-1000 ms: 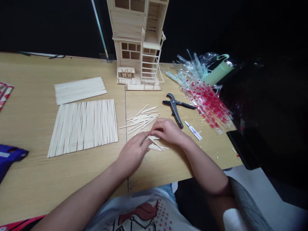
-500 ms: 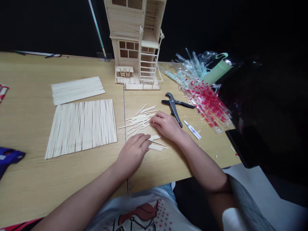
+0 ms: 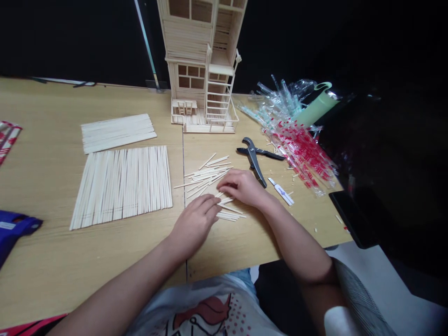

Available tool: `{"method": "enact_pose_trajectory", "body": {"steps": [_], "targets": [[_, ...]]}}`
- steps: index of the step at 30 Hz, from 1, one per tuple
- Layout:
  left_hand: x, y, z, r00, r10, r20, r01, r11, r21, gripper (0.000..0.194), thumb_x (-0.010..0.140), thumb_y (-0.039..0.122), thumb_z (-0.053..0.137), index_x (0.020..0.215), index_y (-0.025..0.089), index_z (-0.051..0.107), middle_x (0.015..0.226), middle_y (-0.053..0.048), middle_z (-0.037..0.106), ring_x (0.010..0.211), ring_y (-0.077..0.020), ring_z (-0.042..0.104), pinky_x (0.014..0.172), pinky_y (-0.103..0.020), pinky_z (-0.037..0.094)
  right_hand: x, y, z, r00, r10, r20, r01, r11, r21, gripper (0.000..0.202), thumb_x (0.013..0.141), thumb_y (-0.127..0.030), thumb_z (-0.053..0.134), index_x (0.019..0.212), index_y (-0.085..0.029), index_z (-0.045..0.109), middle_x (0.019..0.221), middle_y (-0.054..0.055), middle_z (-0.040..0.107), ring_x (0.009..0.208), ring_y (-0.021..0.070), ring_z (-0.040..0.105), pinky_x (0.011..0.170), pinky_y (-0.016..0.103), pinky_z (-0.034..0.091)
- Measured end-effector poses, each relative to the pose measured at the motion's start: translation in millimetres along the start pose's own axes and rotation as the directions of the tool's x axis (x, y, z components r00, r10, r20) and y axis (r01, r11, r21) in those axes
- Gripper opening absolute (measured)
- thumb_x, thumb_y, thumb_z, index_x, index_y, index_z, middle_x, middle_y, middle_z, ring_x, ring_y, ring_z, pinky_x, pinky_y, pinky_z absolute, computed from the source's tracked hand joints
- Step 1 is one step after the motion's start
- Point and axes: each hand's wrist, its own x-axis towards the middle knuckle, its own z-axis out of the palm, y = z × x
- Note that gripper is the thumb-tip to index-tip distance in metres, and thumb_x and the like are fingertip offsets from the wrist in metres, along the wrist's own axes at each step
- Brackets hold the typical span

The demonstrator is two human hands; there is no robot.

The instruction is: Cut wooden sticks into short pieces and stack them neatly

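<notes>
Short thin wooden sticks (image 3: 206,176) lie loosely at the middle of the table. My right hand (image 3: 243,186) is at their right edge, thumb and fingertips pinched on a short stick. Just left and nearer me, my left hand (image 3: 198,219) has its fingers bent together over the end of a smaller group of sticks (image 3: 231,215); what its fingertips hold is hidden. Two panels of sticks laid side by side, a large one (image 3: 122,184) and a smaller one (image 3: 119,132), lie to the left.
A stick-built model house (image 3: 196,70) stands at the back. Black cutters (image 3: 255,161) and a white-handled knife (image 3: 281,191) lie right of my hands. Beyond are plastic wrappers (image 3: 297,149), a green tube (image 3: 317,108) and a black phone (image 3: 350,217). A blue object (image 3: 17,228) is far left.
My right hand has moved slightly toward me, away from the loose sticks and closer to my left hand, with a short stick at its fingertips. The camera view has shifted slightly.
</notes>
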Motion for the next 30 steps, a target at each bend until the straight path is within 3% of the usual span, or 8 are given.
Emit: {"method": "enact_pose_trajectory", "body": {"steps": [2,5,17,25,30], "targets": [[-0.5,-0.6,0.6,1.0,0.006,-0.002,-0.006,1.0,0.002,0.02,0.093,0.017,0.058,0.112,0.014,0.063,0.124,-0.011,0.067,0.122,-0.0258,0.055,0.104,-0.045,0.05,5.2,6.4,3.0,0.995,0.015,-0.097,-0.018,0.999,-0.03,0.007,0.088,-0.015,0.07,0.092,-0.018,0.075,0.089,0.004,0.069,0.084,0.0157,0.063,0.078,0.025,0.046],[-1.3,-0.9,1.5,1.0,0.015,-0.004,-0.015,1.0,0.009,0.022,0.093,0.017,0.057,0.114,0.013,0.064,0.125,-0.011,0.067,0.121,-0.0261,0.056,0.103,-0.045,0.05,9.2,12.6,6.2,0.989,0.043,-0.138,-0.059,0.991,-0.116,0.008,0.09,-0.017,0.068,0.096,-0.02,0.073,0.095,0.004,0.069,0.089,0.0163,0.063,0.081,0.026,0.046],[-1.7,-0.5,1.7,1.0,0.012,0.006,-0.012,1.0,0.02,0.022,0.093,0.016,0.058,0.114,0.012,0.064,0.127,-0.011,0.066,0.122,-0.0262,0.056,0.104,-0.045,0.05,5.9,1.8,5.7,0.995,0.062,-0.076,-0.084,0.937,-0.339,0.013,0.097,-0.026,0.059,0.104,-0.024,0.07,0.103,0.003,0.066,0.09,0.0153,0.062,0.074,0.024,0.043],[-2.0,-1.6,2.7,1.0,0.017,0.007,-0.017,1.0,0.016,0.023,0.091,0.015,0.06,0.114,0.013,0.064,0.128,-0.012,0.066,0.123,-0.0262,0.056,0.104,-0.046,0.05,6.0,-6.1,-4.0,0.982,0.189,-0.017,-0.178,0.884,-0.432,0.008,0.094,-0.026,0.065,0.099,-0.024,0.07,0.101,0.003,0.065,0.087,0.0166,0.063,0.07,0.025,0.04],[-2.2,-1.8,2.6,1.0,0.008,0.013,-0.008,1.0,0.018,0.023,0.091,0.016,0.062,0.114,0.013,0.064,0.127,-0.011,0.067,0.122,-0.0269,0.056,0.103,-0.047,0.05,-5.7,-3.6,-17.7,0.954,0.299,-0.028,-0.286,0.876,-0.389,0.002,0.088,-0.022,0.071,0.089,-0.021,0.069,0.094,0.002,0.066,0.083,0.0172,0.062,0.071,0.027,0.041]]}}
